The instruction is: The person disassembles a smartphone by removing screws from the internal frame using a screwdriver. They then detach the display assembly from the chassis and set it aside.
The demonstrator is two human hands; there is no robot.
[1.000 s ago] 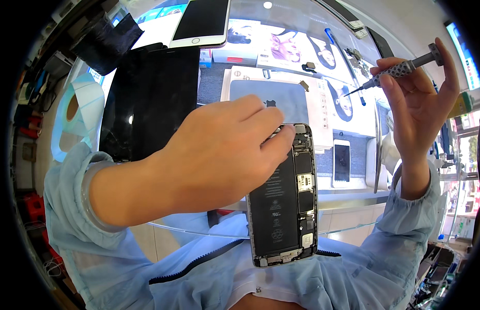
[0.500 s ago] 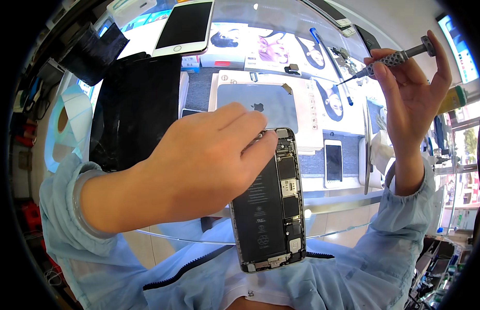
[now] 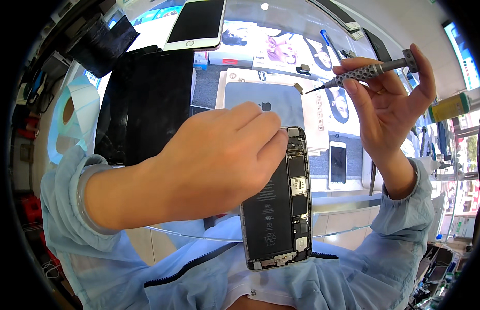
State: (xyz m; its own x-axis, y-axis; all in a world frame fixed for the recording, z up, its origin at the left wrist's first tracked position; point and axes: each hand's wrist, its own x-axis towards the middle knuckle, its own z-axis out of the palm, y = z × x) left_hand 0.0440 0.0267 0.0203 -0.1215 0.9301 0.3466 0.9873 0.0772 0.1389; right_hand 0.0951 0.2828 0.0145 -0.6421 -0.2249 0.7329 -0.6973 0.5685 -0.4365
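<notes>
My left hand (image 3: 224, 155) is closed on the top end of an opened phone (image 3: 271, 222), its fingertips pinched at the upper edge and partly hidden by the hand. The phone slants over the table's near edge, showing its black battery and, along the right side, the circuit board with metal shields. In my right hand (image 3: 392, 111), thumb and fingers grip a grey precision screwdriver (image 3: 361, 73) with a perforated handle; one finger lies against its end cap. The thin tip points left, close to a small gold-coloured part (image 3: 298, 88). Beyond that lies a small black part (image 3: 303, 68).
A white box (image 3: 317, 139) with a grey-blue picture stands behind the phone. To the left lie a black sheet-like thing (image 3: 147, 103) and a label roll (image 3: 69, 111). Phones stand around: a large white one (image 3: 196, 26) and a small white one (image 3: 337, 165). A blue pen (image 3: 325, 39) lies behind.
My right hand has moved left and down with the screwdriver, bringing its tip near the small gold-coloured part. The left hand stays at the phone's top; the whole view has shifted slightly.
</notes>
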